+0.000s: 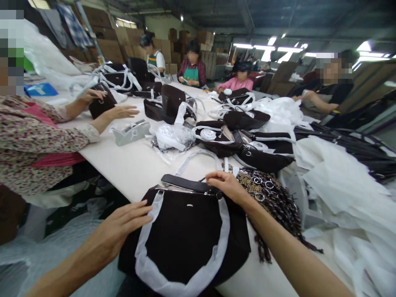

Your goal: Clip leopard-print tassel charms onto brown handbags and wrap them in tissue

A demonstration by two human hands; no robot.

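At the near edge of the worktop (117,165), the black bag (185,235) is best steadied by the left hand (125,225), fingers outstretched, while the right hand (228,185), its grip unclear, should go lightly beside the zip (182,192).

No lettering is legible (the small silvery plate (189,205) on the black handbag (182,239) included).

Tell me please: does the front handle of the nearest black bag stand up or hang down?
Hanging down: the white-wrapped front handle curves downward across the front of the black bag.
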